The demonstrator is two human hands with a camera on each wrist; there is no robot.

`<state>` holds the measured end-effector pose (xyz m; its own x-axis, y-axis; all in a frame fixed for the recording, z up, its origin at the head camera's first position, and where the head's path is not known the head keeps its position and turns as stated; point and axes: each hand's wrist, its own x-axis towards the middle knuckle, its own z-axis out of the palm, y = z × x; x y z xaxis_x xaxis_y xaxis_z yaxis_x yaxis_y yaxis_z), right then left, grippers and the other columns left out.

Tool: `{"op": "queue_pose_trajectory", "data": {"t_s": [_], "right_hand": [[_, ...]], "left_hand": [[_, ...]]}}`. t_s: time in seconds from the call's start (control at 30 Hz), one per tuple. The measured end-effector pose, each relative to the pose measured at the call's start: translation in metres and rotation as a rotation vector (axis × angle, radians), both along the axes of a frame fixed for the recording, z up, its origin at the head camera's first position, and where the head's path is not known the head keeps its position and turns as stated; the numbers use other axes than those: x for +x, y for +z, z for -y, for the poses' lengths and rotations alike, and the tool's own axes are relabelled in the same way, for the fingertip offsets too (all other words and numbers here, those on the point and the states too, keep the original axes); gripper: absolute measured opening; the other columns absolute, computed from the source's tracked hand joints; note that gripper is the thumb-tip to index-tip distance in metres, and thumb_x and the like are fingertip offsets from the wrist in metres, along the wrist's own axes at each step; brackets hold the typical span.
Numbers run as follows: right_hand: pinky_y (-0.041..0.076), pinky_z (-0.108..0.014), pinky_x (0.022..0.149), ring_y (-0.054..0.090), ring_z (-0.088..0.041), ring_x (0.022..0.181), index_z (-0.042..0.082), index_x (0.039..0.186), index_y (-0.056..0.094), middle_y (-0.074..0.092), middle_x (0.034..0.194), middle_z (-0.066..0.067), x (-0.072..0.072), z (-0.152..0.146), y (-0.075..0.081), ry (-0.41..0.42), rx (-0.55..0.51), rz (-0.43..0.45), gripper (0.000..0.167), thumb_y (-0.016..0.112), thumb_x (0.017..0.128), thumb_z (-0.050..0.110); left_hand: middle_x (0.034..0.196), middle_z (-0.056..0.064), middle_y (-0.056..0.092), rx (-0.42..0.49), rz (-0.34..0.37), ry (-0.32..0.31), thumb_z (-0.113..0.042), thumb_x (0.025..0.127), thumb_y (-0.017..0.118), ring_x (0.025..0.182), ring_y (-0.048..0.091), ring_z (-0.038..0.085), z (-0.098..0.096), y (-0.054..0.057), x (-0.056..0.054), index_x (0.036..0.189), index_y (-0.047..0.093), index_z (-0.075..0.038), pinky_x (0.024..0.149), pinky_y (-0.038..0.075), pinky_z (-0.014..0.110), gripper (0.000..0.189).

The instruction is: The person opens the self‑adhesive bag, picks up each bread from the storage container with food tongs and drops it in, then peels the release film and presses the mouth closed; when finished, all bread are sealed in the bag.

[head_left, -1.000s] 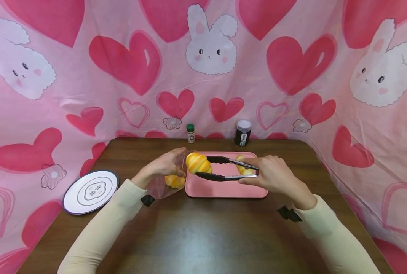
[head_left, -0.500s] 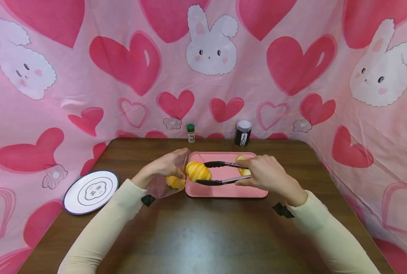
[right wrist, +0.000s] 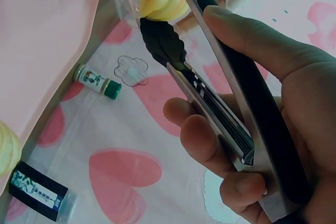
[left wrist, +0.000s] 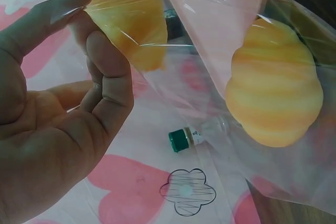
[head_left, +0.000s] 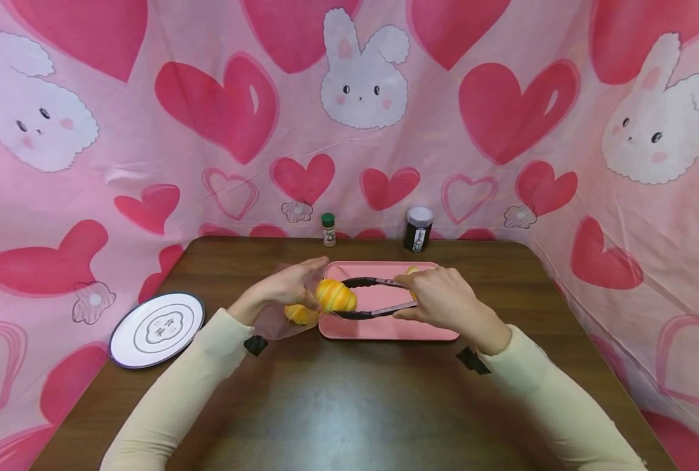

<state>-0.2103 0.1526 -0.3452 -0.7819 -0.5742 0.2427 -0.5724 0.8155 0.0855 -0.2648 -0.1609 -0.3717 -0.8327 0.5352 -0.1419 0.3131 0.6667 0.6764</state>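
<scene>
Left hand point(head_left: 287, 286): bag point(head_left: 269, 325) pinched.
Right hand point(head_left: 443, 294): tongs point(right wrist: 239, 82) gripped, pointed to nine o'clock.
Bread point(head_left: 335, 296) in tongs: yellow, striped.

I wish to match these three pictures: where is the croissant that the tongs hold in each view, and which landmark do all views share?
Head view: the croissant is just below centre, overlapping the left edge of the pink tray.
Left wrist view: the croissant is left of centre, cut by the top edge.
Right wrist view: top edge, near the middle, at the tips of the tongs.
Shared landmark: the green-capped shaker bottle.
</scene>
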Motion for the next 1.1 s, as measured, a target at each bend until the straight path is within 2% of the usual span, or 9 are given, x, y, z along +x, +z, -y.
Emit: {"op": "queue_pose_trajectory", "data": {"t_s": [0.1,0.17,0.33,0.5,0.67,0.8,0.93,1.1], "right_hand": [[0.034,-0.028,0.041,0.067,-0.019,0.075,0.023,0.118,0.071,0.068,0.077,0.007,0.001,0.003,0.0,-0.005,0.003,0.008,0.057,0.084,0.072,0.054],[0.034,-0.028,0.04,0.067,-0.02,0.075,0.021,0.113,0.072,0.07,0.08,0.005,0.002,0.003,0.001,-0.009,0.017,-0.008,0.055,0.085,0.071,0.053],[0.031,-0.028,0.038,0.057,-0.017,0.059,0.019,0.099,0.07,0.056,0.065,0.007,0.004,0.003,0.002,0.003,0.055,-0.075,0.049,0.088,0.068,0.051],[0.029,-0.027,0.037,0.056,-0.016,0.058,0.019,0.095,0.067,0.055,0.065,0.005,0.006,0.005,0.001,0.074,0.056,-0.165,0.05,0.089,0.066,0.052],[0.032,-0.026,0.039,0.051,-0.014,0.054,0.016,0.088,0.062,0.053,0.06,0.004,0.004,0.009,-0.002,0.111,0.067,-0.239,0.052,0.089,0.064,0.053],[0.036,-0.027,0.044,0.05,-0.015,0.054,0.016,0.086,0.062,0.05,0.057,0.006,0.001,0.012,-0.006,0.099,0.062,-0.206,0.051,0.089,0.065,0.054],[0.036,-0.028,0.046,0.052,-0.016,0.057,0.018,0.088,0.066,0.049,0.056,0.008,0.0,0.015,-0.007,0.082,0.056,-0.16,0.048,0.087,0.066,0.055],[0.033,-0.027,0.043,0.049,-0.016,0.056,0.021,0.096,0.07,0.054,0.058,0.009,-0.001,0.019,-0.009,0.095,0.075,-0.164,0.05,0.087,0.066,0.058]], "left_hand": [[0.168,0.011,0.019,-0.009,-0.007,-0.004,-0.008,0.077,0.083,0.152,0.027,0.033,0.0,0.0,0.0,0.159,0.023,-0.007,0.119,0.032,0.053,0.101],[0.167,0.013,0.02,-0.021,-0.029,-0.007,-0.009,0.077,0.082,0.152,0.027,0.034,0.0,0.001,0.001,0.158,0.024,-0.006,0.118,0.033,0.053,0.1],[0.167,0.013,0.021,-0.031,-0.045,0.011,-0.011,0.077,0.082,0.151,0.027,0.035,0.0,0.001,0.001,0.158,0.026,-0.006,0.116,0.036,0.054,0.098],[0.168,0.01,0.02,-0.021,-0.014,0.03,-0.01,0.077,0.082,0.153,0.024,0.034,-0.002,0.001,0.002,0.159,0.023,-0.009,0.118,0.032,0.054,0.101],[0.168,0.01,0.02,-0.003,0.005,0.003,-0.009,0.077,0.082,0.152,0.025,0.032,-0.004,0.001,0.002,0.159,0.022,-0.009,0.12,0.029,0.054,0.102],[0.167,0.01,0.021,0.0,0.006,-0.024,-0.011,0.078,0.083,0.151,0.029,0.032,-0.006,0.001,0.003,0.159,0.022,-0.009,0.119,0.032,0.053,0.102],[0.167,0.009,0.021,0.004,0.005,-0.024,-0.011,0.079,0.082,0.151,0.028,0.03,-0.008,0.002,0.004,0.159,0.021,-0.009,0.119,0.032,0.051,0.101],[0.168,0.007,0.02,0.002,-0.006,-0.018,-0.014,0.08,0.082,0.149,0.031,0.03,-0.009,0.004,0.005,0.16,0.021,-0.012,0.117,0.037,0.05,0.1]]}}
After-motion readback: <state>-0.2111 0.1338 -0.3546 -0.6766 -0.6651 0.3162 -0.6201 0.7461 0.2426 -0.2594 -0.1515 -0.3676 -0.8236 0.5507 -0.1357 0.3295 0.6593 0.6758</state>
